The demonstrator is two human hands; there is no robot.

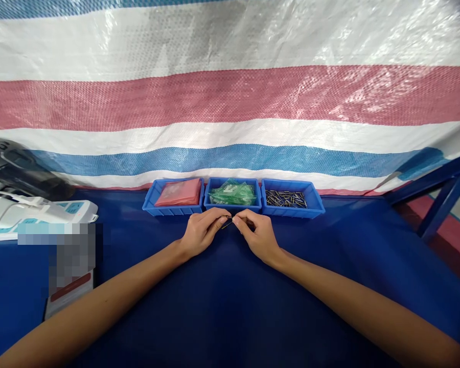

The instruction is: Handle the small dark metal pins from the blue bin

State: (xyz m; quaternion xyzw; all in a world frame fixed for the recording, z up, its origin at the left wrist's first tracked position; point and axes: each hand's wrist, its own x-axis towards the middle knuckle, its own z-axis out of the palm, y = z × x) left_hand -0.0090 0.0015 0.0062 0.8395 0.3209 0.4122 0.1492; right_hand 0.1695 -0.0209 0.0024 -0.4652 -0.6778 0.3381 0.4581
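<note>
My left hand [201, 232] and my right hand [257, 234] meet fingertip to fingertip over the blue table cover [230, 306], just in front of the middle bin. Between the fingertips both hands pinch a small thin dark pin [227, 222]. Behind them stand three blue bins in a row: the left bin [174, 197] holds red bags, the middle bin [233, 194] holds green bags, and the right bin [291, 199] holds several small dark metal pins.
A white device [38, 214] with a cord lies at the left edge, a dark object [11, 166] behind it. A small card [67, 296] lies near my left forearm. A striped tarp [230, 92] hangs behind; a blue metal frame [444, 197] stands right.
</note>
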